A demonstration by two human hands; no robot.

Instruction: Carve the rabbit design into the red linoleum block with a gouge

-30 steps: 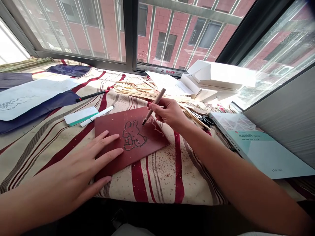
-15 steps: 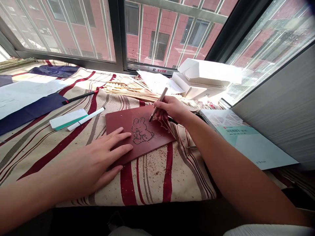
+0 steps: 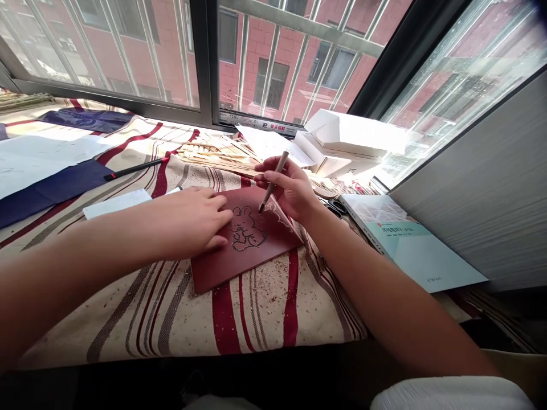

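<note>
A reddish-brown board [image 3: 222, 265] lies tilted on the striped cloth, with a small bear-like figure [image 3: 248, 228] outlined in dark lines on it. Paler cut lines [image 3: 277, 213] run near its right edge. My left hand [image 3: 194, 219] rests over the board's left side, fingers slightly bent and apart, holding nothing. In my right hand [image 3: 293, 188], thumb and fingers close round a slim pen-like carving tool [image 3: 280, 166]. The tool slants down, its dark tip at the board's surface, right of the figure's head.
Crumbs lie over the striped cloth [image 3: 273, 336]. Thin wooden strips [image 3: 217, 156], papers and a white box [image 3: 346, 134] stand by the window. A book [image 3: 419, 239] and black scissors [image 3: 335, 209] lie right. A black-and-red pen [image 3: 137, 169] and dark blue cloth [image 3: 55, 185] lie left.
My left hand has shifted up along the board's left edge, uncovering its lower left corner. My right hand has turned and loosened its fingers, the tool's tip staying at nearly the same spot.
</note>
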